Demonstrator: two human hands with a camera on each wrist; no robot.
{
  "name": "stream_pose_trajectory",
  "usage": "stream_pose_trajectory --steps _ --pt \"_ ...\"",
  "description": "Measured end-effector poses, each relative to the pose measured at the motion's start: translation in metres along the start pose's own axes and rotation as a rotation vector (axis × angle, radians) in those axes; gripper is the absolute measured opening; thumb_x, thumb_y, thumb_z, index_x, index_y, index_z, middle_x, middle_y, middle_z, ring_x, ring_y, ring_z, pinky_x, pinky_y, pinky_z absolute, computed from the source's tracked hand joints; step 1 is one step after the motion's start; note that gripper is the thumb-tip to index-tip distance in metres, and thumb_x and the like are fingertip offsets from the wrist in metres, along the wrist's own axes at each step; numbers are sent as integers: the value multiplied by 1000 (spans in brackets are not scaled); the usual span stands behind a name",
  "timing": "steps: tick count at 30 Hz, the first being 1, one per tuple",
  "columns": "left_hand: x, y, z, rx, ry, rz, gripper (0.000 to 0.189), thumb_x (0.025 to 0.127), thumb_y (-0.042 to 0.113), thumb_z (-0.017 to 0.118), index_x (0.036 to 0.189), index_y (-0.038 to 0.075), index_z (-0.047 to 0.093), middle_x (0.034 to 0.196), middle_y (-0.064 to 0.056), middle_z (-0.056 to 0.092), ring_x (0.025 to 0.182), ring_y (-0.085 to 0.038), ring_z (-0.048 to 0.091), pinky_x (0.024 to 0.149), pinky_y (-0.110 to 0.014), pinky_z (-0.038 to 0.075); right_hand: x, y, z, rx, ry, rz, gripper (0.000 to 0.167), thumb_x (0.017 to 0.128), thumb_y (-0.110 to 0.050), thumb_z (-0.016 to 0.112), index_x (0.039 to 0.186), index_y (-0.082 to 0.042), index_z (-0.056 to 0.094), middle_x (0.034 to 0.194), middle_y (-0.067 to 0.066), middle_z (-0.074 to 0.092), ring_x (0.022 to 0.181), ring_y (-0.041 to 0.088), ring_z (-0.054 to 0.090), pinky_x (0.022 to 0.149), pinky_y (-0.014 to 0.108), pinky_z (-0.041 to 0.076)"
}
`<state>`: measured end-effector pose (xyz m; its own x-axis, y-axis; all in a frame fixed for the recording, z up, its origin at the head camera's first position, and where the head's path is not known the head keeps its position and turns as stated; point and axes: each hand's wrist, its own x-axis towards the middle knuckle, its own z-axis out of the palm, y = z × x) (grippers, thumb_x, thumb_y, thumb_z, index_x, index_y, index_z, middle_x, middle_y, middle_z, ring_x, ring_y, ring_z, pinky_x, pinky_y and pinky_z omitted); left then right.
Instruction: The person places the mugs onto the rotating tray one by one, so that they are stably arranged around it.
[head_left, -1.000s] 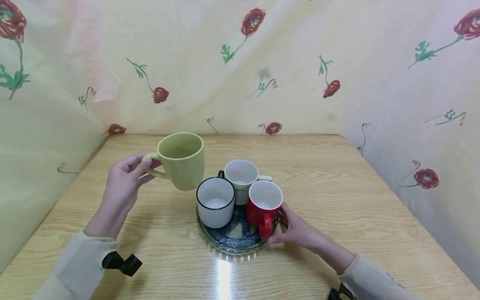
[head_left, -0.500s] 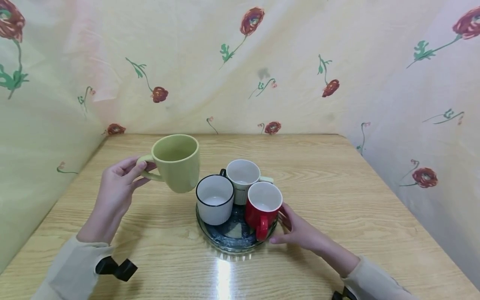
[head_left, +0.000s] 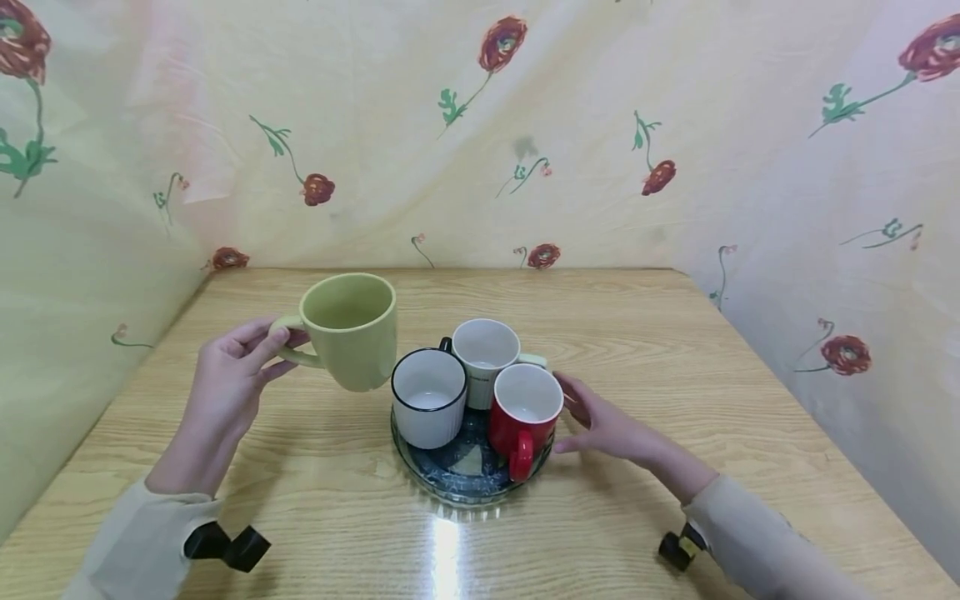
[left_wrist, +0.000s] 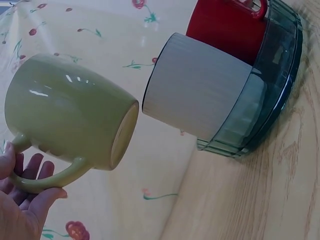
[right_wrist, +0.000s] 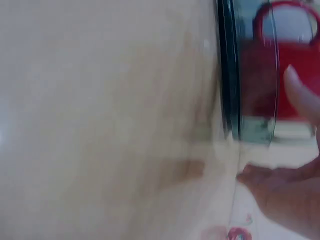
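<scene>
My left hand (head_left: 228,371) pinches the handle of a yellow-green mug (head_left: 360,350), raised above the table to the left of a round glass dish (head_left: 465,496). Inside the dish stand a white mug with a black rim (head_left: 427,425), a white mug with a pale handle (head_left: 480,379) behind it, and a red mug (head_left: 517,433) at the right, its handle towards me. Beside the dish's right side, my right hand (head_left: 607,425) has its fingers spread near the red mug and grips nothing. In the right wrist view the thumb (right_wrist: 300,95) is in front of the red mug; that view is blurred.
A light wooden table (head_left: 637,325) lies under everything, with bare wood visible left and right of the dish. Flower-printed cloth (head_left: 390,167) stands upright along its back and sides. Dark devices sit at both wrists.
My left hand and the green mug have moved a little left and slightly down. The right hand has shifted away from me along the dish's right side, its thumb now higher up.
</scene>
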<state>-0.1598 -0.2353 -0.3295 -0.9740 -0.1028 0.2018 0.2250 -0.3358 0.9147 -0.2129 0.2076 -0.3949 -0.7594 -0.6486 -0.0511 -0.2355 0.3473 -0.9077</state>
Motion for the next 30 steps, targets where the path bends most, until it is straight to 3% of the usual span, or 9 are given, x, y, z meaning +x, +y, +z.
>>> stream_pose_trajectory --steps 2,5,8,10,14,17,23,30 --pt "-1 -1 0 12 4 -3 13 91 8 64 95 15 75 87 3 77 85 -7 73 71 -21 61 6 2 -8 -3 -32 -8 104 79 -10 78 151 9 6 159 31 7 145 50 12 118 52 17" --pt "-2 -2 -1 18 7 -2 14 92 8 63 94 15 75 87 3 77 85 -7 73 72 -21 61 13 5 -18 7 -88 -6 105 80 -11 78 152 6 4 160 28 6 146 47 12 119 34 26" --pt "-3 -3 -1 6 9 2 15 92 8 63 94 15 75 86 3 77 85 -8 73 72 -22 61 21 7 -25 19 -137 -5 105 80 -12 78 152 5 3 160 28 11 146 45 15 113 14 33" --pt "-3 -3 -1 3 11 4 14 92 8 63 94 15 76 86 3 77 85 -8 73 72 -22 61 26 9 -30 25 -165 -11 103 80 -11 78 153 4 6 158 27 19 146 39 23 109 9 34" --pt "-4 -3 -2 -5 8 17 16 92 7 62 95 14 76 87 2 77 85 -9 73 72 -22 61 38 14 -38 32 -242 -27 95 82 -9 77 152 2 14 152 25 33 137 15 41 106 9 37" --pt "-5 -3 -3 -18 4 24 16 92 6 61 95 13 75 87 1 77 86 -9 74 73 -23 62 47 15 -44 12 -320 -39 89 81 -8 77 149 2 19 147 22 39 129 4 46 108 12 38" --pt "-9 -2 -4 -31 4 23 15 93 6 61 95 11 76 86 1 77 84 -9 74 72 -23 61 68 7 -54 -51 -446 14 88 77 -8 80 147 -3 28 142 13 46 128 13 48 108 19 41" --pt "-11 -5 -4 -23 -4 27 18 94 5 60 94 12 76 86 2 77 84 -7 73 71 -22 61 77 4 -59 -57 -506 64 89 75 -5 82 146 1 28 142 16 46 126 13 48 107 22 42"
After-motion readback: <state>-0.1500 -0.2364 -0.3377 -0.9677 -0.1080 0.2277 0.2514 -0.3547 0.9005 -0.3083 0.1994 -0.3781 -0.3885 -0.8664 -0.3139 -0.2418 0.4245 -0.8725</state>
